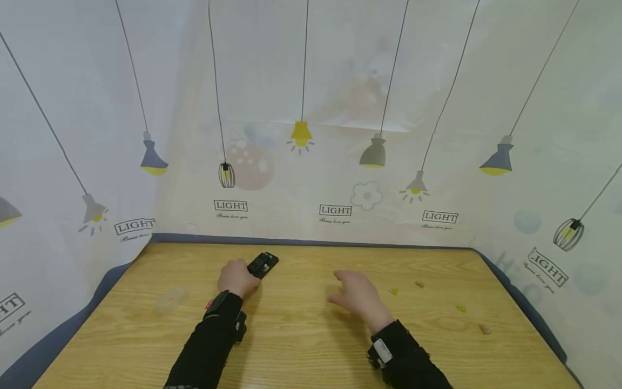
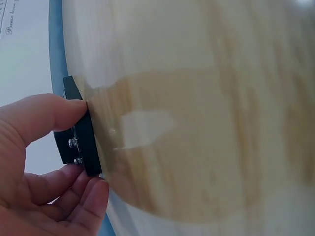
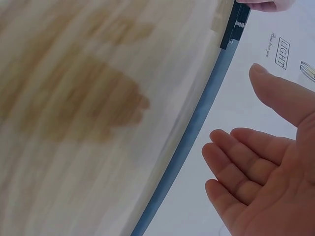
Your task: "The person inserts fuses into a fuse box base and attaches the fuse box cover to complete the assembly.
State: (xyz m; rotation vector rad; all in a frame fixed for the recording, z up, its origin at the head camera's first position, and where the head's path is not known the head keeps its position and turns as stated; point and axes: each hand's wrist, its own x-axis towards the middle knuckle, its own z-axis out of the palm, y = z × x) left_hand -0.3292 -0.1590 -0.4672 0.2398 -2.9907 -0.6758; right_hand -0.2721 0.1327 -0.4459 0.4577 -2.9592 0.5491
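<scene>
My left hand (image 1: 239, 278) holds a flat black block (image 1: 263, 265) by its near end, close to the far side of the table. In the left wrist view, small metal screws show on the black block (image 2: 83, 130), with the thumb on one edge and fingertips at the lower end. Apart from it, my right hand (image 1: 360, 298) hovers over the middle of the table, thumb spread from loosely bent fingers. Nothing lies in the palm of the right hand (image 3: 261, 172) in the right wrist view. The block's exact kind cannot be told.
Small yellow-green pieces (image 1: 393, 290) and small brownish pieces (image 1: 419, 284) lie scattered on the right of the wooden table (image 1: 301, 335). A clear plastic item (image 1: 171, 300) lies left of the left hand. A lamp-printed white curtain (image 1: 291, 81) encloses the back and sides.
</scene>
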